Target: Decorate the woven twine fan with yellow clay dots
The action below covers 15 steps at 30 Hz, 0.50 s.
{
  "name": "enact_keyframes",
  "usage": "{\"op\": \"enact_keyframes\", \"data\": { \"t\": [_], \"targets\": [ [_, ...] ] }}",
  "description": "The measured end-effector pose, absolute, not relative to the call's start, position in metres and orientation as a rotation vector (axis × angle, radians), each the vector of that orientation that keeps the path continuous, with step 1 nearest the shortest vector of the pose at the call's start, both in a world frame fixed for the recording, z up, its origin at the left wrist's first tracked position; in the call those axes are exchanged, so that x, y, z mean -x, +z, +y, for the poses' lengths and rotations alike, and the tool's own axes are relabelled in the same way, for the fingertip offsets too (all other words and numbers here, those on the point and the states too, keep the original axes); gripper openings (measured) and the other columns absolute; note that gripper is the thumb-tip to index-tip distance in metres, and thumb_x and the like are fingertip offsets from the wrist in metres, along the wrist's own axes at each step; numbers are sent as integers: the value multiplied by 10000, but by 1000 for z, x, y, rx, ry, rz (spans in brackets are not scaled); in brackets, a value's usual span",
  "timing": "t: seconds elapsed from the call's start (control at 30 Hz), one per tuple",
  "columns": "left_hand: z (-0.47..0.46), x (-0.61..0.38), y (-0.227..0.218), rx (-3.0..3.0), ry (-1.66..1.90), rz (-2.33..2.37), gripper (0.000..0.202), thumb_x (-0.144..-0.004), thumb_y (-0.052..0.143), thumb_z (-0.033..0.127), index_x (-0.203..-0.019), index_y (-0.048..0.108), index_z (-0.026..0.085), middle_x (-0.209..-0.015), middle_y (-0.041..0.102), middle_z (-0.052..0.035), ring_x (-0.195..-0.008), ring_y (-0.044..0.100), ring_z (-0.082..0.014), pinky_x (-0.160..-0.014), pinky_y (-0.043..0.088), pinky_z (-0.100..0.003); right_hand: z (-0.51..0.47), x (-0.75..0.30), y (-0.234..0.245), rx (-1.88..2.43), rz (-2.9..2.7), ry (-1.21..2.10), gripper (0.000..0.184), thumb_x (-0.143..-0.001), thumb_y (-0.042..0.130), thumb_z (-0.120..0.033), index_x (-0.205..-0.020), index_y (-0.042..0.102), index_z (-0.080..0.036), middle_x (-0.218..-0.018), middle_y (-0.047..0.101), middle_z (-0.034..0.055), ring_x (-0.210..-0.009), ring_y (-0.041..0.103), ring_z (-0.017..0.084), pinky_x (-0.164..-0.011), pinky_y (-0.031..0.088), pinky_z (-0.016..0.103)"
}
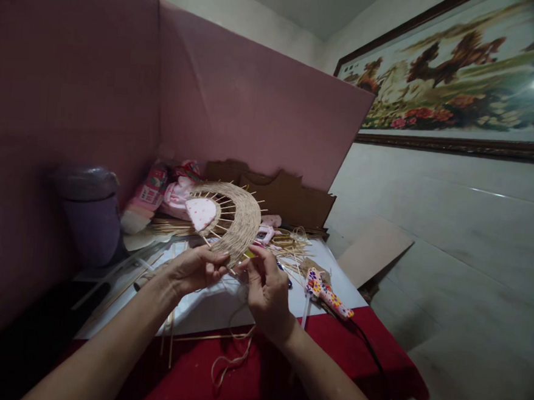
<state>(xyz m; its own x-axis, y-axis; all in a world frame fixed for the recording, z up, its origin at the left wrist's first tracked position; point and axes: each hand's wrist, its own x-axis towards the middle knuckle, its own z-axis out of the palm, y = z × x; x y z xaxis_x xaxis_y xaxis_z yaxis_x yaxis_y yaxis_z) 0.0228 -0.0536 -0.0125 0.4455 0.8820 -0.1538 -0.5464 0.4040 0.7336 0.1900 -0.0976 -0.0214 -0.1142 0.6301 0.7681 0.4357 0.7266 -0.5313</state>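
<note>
The person's 2 bare hands meet near the middle of the frame, over a table laid with a white sheet (pixel 204 312) and, along the bottom, a red cloth (pixel 181 386). Between them is a crescent-shaped woven piece (pixel 243 223), just above the frame's center line of work, tilted up off the table. Its broad band is wound in tan twine, with thin sticks (pixel 206 241) fanning through it and poking past the outer rim. At its inner curve sits 1 pale half-round patch (pixel 201 212) with pink spots.

The left hand (pixel 198 269) grasps the lower edge of the band, thumb on top. The right hand (pixel 267 291) is at the lower right edge, thumb and fingers drawn together — I can't tell from here whether they pinch the band, a stick or some twine. A loose strand (pixel 237 360) curls over the red cloth at bottom center.

Right of the hands lies a glue gun (pixel 315 282) in a flowered cover, its dark cord (pixel 373 347) trailing toward the lower right. More sticks lie heaped behind — cut cardboard (pixel 295 196) stands beyond them. A purple bin (pixel 91 227) stands at the left, and 1 framed picture (pixel 463 73) of horses hangs upper right.
</note>
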Motion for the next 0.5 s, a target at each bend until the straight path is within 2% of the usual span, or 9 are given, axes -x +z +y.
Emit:
{"op": "enact_keyframes", "data": {
  "t": [0.2,0.37,0.43,0.5],
  "targets": [
    [-52,-22,-13,-659,964,579,339,-663,616,-39,-970,624,104,-787,690,-40,-503,602,-80,-471,498,-145,-97,-189,-22,866,-1733,193,307,-878,452,-140,-1181,470,-189,-813,698,34,-682,636,152,-631,481,269],
    [-52,-22,-15,-682,957,592,308,-662,628,-23,-942,614,107,-715,665,-23,-452,573,-66,-451,481,-140,-102,-190,-22,838,-1730,254,308,-891,455,-180,-1199,467,-190,-814,689,34,-690,630,147,-632,478,264],
    [-52,-22,-18,-722,955,590,313,-660,642,-8,-942,602,120,-703,650,-16,-442,560,-60,-439,465,-140,-99,-195,-19,845,-1606,297,256,-898,467,-235,-1147,504,-190,-739,655,11,-627,602,129,-586,463,240],
    [-51,-23,-21,-782,944,589,321,-658,659,16,-947,588,136,-673,623,-2,-429,549,-64,-416,448,-147,-90,-203,-17,886,-1425,353,194,-902,470,-320,-997,568,-183,-632,585,-18,-542,540,105,-517,424,213]
  ]
}}
